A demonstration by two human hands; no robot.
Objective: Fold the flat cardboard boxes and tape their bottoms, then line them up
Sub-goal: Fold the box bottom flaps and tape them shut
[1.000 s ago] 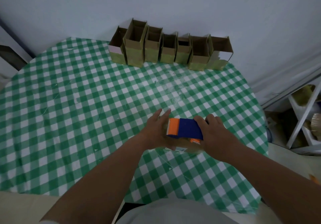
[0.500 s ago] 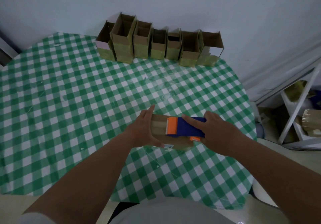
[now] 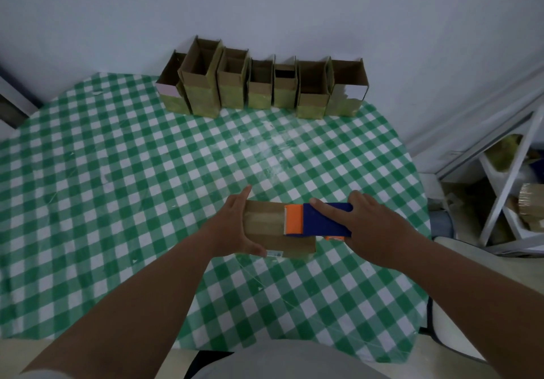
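Observation:
A small cardboard box (image 3: 266,223) lies on the green checked table (image 3: 147,190) in front of me. My left hand (image 3: 235,228) holds its left end, thumb along the near edge. My right hand (image 3: 374,225) grips a blue and orange tape dispenser (image 3: 316,220) resting on the box's upper face, index finger stretched along its blue body. A strip of tape runs across the box to the left of the dispenser's orange end. Several folded boxes (image 3: 259,87) stand in a row, open side up, at the table's far edge against the wall.
A white shelf frame (image 3: 506,184) with cardboard pieces stands to the right of the table. A white chair edge (image 3: 459,266) shows at the lower right. A dark frame (image 3: 11,105) sits at the far left.
The dispenser has slid to the right along the box, uncovering more of the taped surface. My left hand has stayed at the box's left end.

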